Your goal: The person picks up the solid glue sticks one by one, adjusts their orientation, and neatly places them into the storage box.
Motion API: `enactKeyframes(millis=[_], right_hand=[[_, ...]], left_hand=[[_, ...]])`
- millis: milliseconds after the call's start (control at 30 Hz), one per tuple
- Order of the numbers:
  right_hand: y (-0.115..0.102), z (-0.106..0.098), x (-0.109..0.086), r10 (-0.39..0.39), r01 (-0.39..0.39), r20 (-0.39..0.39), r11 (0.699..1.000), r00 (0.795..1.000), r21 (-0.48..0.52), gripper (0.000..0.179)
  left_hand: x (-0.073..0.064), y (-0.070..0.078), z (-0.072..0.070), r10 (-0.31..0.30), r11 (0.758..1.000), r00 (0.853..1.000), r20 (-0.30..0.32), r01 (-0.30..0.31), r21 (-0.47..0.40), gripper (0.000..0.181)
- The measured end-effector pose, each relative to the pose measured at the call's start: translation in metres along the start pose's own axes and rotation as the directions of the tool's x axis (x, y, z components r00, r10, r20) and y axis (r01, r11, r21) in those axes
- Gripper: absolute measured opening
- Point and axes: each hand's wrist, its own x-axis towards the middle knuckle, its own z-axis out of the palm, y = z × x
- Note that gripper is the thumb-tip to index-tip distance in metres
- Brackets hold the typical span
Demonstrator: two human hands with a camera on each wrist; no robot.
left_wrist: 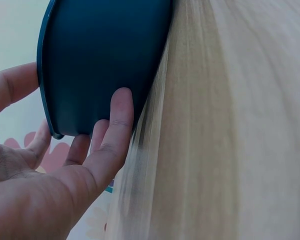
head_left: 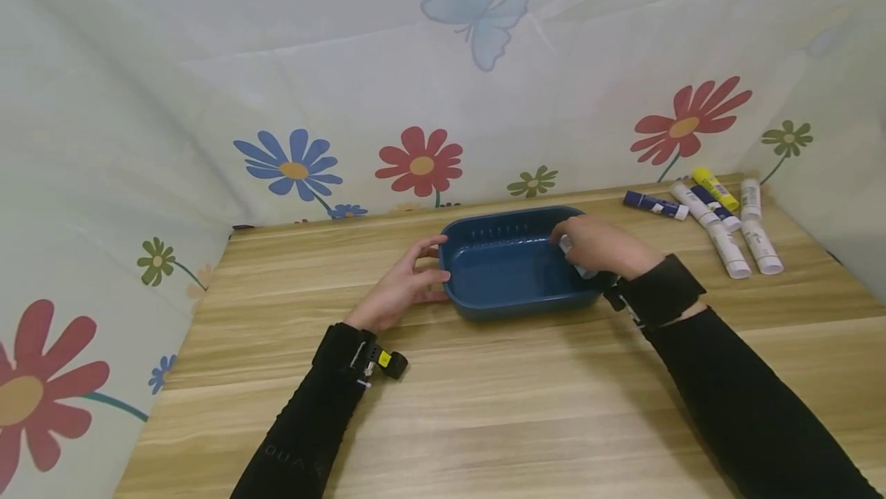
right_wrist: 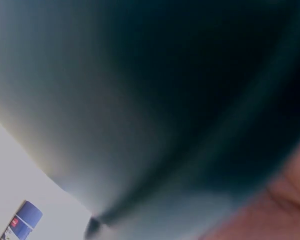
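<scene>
A dark blue plastic basin (head_left: 512, 305) sits on the wooden table, its long side facing me. My left hand (head_left: 401, 284) is at its left end, with the fingers spread and the fingertips against the outer wall and rim. From the left wrist view, the thumb (left_wrist: 122, 107) lies on the outside of the basin wall (left_wrist: 100, 55). Over the basin's right end, my right hand (head_left: 598, 244) reaches in and grips a white glue stick (head_left: 587, 273), mostly covered by the fingers. The basin's blurred wall fills most of the right wrist view.
Right of the basin lie several glue sticks: a yellow one (head_left: 715, 189), blue ones such as the nearest blue glue stick (head_left: 654, 205), and white ones such as a white glue stick (head_left: 728, 249). A flowered sheet (head_left: 588, 99) hangs behind the table (head_left: 484, 407).
</scene>
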Motion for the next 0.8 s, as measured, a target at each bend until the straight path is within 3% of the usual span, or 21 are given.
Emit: enactKeyframes(millis=[467,800], right_hand=[[0.001,-0.010,0.005,-0.051,0.054,0.101,0.998,0.994,-0.026,0.035],[-0.004,-0.018,0.009,0.008,0.003,0.214,0.999,0.977,-0.054,0.037]], left_hand=[[0.003,-0.003,0.000,-0.007,1.000,1.000,-0.013,0.007,-0.007,0.059],[0.002,0.000,0.002,0.002,1.000,1.000,-0.010,-0.002,0.000,0.059]])
